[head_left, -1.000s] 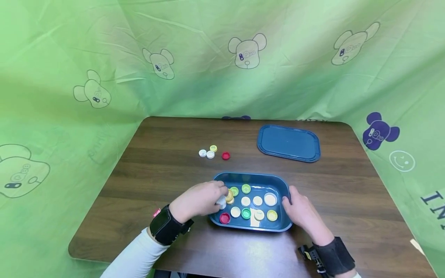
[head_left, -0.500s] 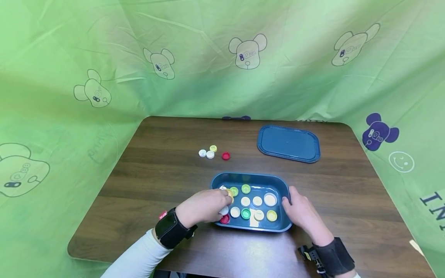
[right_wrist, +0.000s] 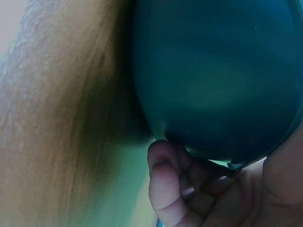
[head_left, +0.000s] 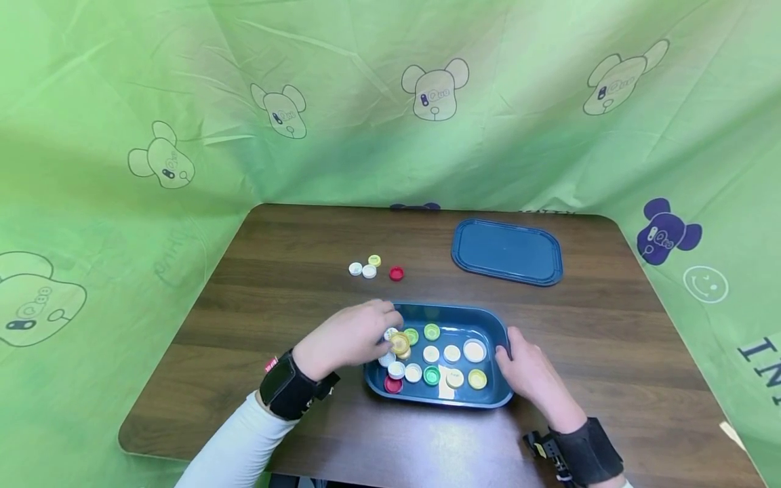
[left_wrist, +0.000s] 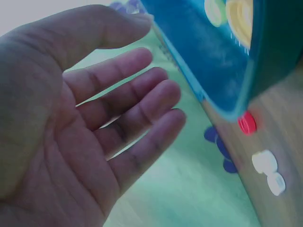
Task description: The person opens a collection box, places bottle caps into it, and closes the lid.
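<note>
A blue rectangular plastic box (head_left: 448,401) holds several bottle caps in white, yellow, green and red. My left hand (head_left: 356,335) is over the box's left end, its fingers loosely bent and its palm bare in the left wrist view. By its fingertips a yellow cap (head_left: 399,343) overlaps others. Closer to me, a white cap (head_left: 396,370) lies beside a red cap (head_left: 393,385). My right hand (head_left: 529,366) grips the box's right end, thumb at the rim; the right wrist view shows its curled fingers (right_wrist: 165,189) against the outer wall.
Behind the box on the wooden table (head_left: 293,291) lie two white caps (head_left: 369,271), a yellow cap (head_left: 375,260) and a red cap (head_left: 396,274). A flat blue lid (head_left: 508,251) rests at the back right. Green printed cloth (head_left: 348,156) hangs around the table.
My left hand has let go of a white cap near the red one in the box, then moved back toward the box's far left corner. The right hand has stayed put.
</note>
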{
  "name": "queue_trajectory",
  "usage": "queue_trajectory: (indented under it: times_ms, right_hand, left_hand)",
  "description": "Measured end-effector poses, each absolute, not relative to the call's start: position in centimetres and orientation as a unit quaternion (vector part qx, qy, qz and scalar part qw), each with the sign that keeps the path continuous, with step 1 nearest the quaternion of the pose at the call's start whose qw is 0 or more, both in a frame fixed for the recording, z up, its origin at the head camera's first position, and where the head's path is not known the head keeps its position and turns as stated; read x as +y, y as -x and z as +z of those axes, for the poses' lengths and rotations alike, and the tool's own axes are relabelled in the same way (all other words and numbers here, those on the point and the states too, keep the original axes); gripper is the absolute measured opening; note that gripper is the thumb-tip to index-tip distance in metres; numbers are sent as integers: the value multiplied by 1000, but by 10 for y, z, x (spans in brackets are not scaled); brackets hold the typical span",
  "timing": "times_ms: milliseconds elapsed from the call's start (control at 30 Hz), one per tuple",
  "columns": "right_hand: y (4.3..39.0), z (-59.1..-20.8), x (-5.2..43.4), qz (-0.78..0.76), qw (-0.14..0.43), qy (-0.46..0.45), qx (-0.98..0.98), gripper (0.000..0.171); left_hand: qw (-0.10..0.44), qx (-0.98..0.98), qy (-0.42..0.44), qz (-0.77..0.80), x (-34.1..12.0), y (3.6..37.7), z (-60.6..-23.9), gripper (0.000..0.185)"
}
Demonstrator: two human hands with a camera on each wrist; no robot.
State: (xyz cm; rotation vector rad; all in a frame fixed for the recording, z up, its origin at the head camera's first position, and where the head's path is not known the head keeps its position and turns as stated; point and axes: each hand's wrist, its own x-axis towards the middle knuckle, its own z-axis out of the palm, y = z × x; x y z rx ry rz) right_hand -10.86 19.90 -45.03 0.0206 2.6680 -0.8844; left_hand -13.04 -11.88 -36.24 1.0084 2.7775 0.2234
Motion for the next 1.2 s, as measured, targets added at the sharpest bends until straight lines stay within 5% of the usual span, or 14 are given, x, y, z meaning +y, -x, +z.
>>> queue_trajectory:
  times_ms: [333, 700, 1200]
  right_hand:
    - [109, -452, 201, -310, 163, -12, 937, 44]
    - [107, -453, 201, -317, 164, -9, 934, 42]
    - [107, -451, 198, -322, 162, -16, 933, 43]
  left_hand:
    - [54, 949, -300, 75, -141, 174, -363, 28]
    - [69, 964, -204, 154, -189, 252, -417, 34]
    - [110, 970, -152, 153, -205, 287, -448, 38]
